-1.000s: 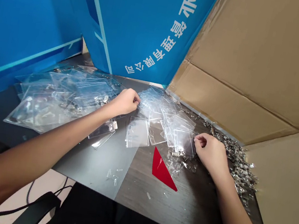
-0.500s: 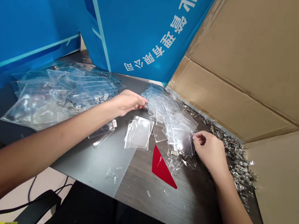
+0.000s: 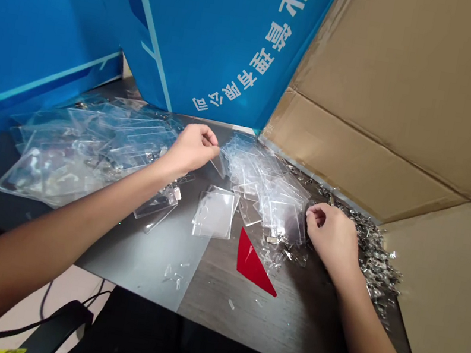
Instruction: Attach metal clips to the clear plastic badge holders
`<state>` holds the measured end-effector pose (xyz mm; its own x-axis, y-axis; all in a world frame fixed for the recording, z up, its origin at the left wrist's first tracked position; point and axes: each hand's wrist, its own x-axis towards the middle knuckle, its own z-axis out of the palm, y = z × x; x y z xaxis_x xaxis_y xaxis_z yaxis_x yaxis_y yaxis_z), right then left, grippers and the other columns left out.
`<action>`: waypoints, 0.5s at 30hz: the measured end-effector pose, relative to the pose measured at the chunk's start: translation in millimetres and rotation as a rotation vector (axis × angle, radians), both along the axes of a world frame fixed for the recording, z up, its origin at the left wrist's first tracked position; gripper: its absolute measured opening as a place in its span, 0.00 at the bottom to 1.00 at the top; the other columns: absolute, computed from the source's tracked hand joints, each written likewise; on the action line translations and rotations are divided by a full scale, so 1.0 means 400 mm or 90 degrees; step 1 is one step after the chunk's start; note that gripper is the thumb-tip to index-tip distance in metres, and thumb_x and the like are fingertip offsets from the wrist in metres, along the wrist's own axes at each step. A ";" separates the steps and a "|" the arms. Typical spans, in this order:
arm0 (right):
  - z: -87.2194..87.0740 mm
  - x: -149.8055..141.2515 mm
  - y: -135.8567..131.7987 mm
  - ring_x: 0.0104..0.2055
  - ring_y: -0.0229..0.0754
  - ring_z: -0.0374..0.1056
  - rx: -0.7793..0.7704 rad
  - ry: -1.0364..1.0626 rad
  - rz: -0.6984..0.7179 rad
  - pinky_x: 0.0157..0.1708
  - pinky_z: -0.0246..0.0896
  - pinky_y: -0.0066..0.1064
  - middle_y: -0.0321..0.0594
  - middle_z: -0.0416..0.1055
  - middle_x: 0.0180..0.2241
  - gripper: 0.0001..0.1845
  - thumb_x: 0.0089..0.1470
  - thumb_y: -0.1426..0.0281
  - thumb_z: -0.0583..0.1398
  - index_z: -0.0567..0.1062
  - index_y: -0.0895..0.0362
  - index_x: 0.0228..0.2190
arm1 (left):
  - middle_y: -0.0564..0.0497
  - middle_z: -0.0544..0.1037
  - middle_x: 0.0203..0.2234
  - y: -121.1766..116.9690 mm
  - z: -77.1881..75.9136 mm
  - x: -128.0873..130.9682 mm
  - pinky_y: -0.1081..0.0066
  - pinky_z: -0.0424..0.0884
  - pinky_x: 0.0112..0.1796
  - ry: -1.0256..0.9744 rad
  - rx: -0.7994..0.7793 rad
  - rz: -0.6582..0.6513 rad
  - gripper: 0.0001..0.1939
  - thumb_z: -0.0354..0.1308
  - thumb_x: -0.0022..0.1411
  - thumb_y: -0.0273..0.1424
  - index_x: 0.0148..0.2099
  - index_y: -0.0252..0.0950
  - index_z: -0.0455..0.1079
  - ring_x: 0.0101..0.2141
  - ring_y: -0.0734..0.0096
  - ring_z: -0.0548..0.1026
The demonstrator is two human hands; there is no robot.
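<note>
My left hand (image 3: 192, 148) is raised over the table, its fingertips pinching the edge of a clear plastic sleeve (image 3: 219, 165). Beside it lies a loose stack of clear badge holders (image 3: 265, 184). My right hand (image 3: 329, 234) rests at that stack's right end, fingers curled against its edge; what they touch is partly hidden. A single clear holder (image 3: 213, 214) lies flat in front of the stack. Left of my left hand spreads a heap of bagged clear holders (image 3: 87, 145). A mound of small metal clips (image 3: 376, 254) sits right of my right hand.
A red plastic triangle (image 3: 253, 267) and clear plastic bits (image 3: 172, 273) lie on the dark wood-grain tabletop (image 3: 305, 327), partly covered by a grey sheet (image 3: 136, 256). A blue printed banner (image 3: 223, 36) and cardboard (image 3: 389, 94) wall off the back and right.
My left hand has drawn back up and left, and now pinches a clear sleeve edge. My right hand stays at the stack. The whole view has shifted slightly left.
</note>
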<state>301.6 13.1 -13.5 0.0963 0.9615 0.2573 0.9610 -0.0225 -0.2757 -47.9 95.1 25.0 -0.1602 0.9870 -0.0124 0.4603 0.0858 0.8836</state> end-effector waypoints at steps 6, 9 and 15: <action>0.012 -0.019 -0.006 0.35 0.49 0.77 0.079 0.077 -0.010 0.42 0.69 0.40 0.43 0.82 0.34 0.06 0.61 0.65 0.65 0.79 0.53 0.32 | 0.43 0.83 0.40 -0.046 0.076 0.010 0.62 0.78 0.42 0.025 0.121 0.005 0.19 0.57 0.68 0.23 0.60 0.32 0.70 0.39 0.61 0.82; 0.021 -0.051 -0.019 0.31 0.45 0.74 0.104 0.249 0.047 0.37 0.71 0.38 0.42 0.79 0.32 0.05 0.61 0.64 0.63 0.77 0.53 0.36 | 0.42 0.83 0.38 -0.080 0.072 0.052 0.61 0.79 0.42 -0.102 0.030 -0.134 0.17 0.57 0.70 0.25 0.59 0.31 0.72 0.37 0.62 0.82; 0.013 -0.121 -0.054 0.27 0.39 0.69 -0.124 0.571 0.195 0.27 0.66 0.32 0.32 0.72 0.30 0.20 0.58 0.66 0.60 0.71 0.54 0.52 | 0.50 0.78 0.30 -0.153 -0.001 0.136 0.63 0.78 0.41 -0.277 -0.067 -0.318 0.06 0.58 0.67 0.22 0.41 0.39 0.68 0.33 0.68 0.80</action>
<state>253.3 -8.4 -8.3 -0.0833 0.9956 0.0440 0.3666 0.0716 -0.9276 6.4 33.8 24.6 0.3573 0.9311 -0.0731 0.0703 0.0512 0.9962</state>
